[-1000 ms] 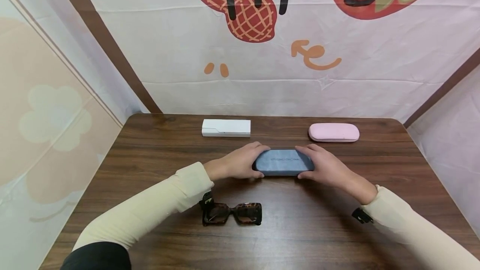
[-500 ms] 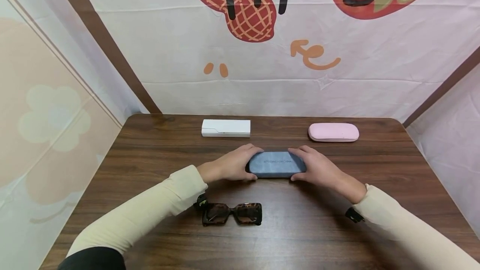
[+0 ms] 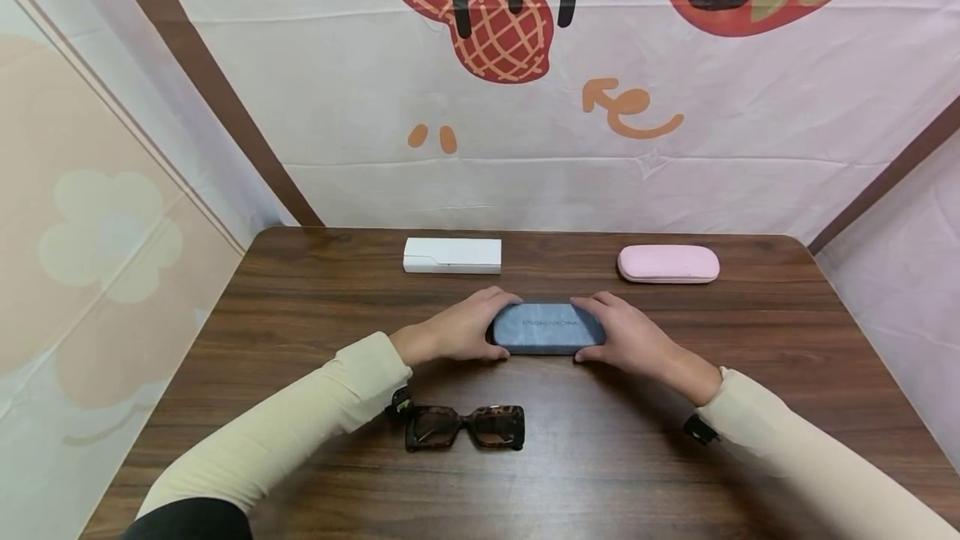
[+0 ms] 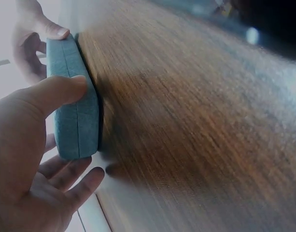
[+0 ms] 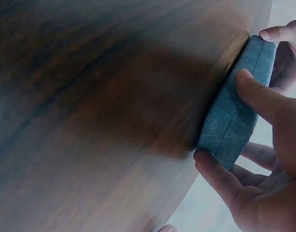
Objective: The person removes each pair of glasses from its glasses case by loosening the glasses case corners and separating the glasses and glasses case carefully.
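A blue glasses case [image 3: 549, 328] with dark lettering on its lid lies closed on the brown wooden table, between both hands. My left hand [image 3: 467, 327] grips its left end, thumb along the near side and fingers at the far side. At the right end, my right hand [image 3: 628, 335] holds it the same way. The left wrist view shows the case's seam [image 4: 73, 87] running lengthwise, the left thumb pressed over it. In the right wrist view the right thumb [image 5: 254, 92] lies against the near side of the case. Tortoiseshell sunglasses [image 3: 465, 427] lie folded nearer the person.
A white box-shaped case [image 3: 452, 257] sits at the back of the table [image 3: 337, 290], left of centre. Further right along the back edge is a pink glasses case [image 3: 668, 264]. A printed cloth [image 3: 360, 107] hangs behind the table.
Both hands have slid the blue glasses case to the left and slightly nearer, mostly in the first half second. The sunglasses and the other two cases have stayed in place.
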`<state>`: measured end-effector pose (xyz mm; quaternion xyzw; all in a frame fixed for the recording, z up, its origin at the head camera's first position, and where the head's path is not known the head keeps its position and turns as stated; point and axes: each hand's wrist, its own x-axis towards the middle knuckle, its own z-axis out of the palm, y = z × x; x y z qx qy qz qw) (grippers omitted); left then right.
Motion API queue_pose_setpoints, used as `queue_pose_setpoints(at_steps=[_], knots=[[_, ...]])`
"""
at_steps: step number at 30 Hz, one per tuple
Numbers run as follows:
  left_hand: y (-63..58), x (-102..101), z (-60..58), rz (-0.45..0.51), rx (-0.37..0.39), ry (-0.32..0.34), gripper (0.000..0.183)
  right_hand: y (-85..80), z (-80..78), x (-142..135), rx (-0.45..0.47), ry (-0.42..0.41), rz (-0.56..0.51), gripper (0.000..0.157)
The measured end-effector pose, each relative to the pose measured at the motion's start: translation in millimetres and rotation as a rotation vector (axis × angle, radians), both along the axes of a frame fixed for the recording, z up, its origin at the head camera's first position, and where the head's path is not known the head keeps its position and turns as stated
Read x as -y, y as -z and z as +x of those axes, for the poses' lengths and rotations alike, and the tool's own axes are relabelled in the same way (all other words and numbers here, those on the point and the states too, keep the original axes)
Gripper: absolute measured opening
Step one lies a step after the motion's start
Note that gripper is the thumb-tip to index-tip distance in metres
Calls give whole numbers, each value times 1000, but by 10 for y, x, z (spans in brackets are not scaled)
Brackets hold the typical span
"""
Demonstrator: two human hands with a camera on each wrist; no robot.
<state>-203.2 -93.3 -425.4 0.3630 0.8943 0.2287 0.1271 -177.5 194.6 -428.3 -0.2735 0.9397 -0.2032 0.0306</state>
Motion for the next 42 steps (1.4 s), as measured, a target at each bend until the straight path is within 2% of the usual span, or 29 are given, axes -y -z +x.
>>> queue_pose_setpoints(at_steps=[8, 20, 32, 42], knots=[[11, 6, -4, 3, 5, -11, 78, 9, -31, 12, 0, -6, 16, 84], [3, -2, -8, 3, 10, -3, 77, -51, -47, -14, 67, -44, 55, 83], [-58, -35, 7, -32, 31, -7, 75, -91, -90, -23, 77, -89, 62, 83], [-48, -71, -7, -48, 31, -16, 73, -109, -109, -13, 65, -90, 58, 81]])
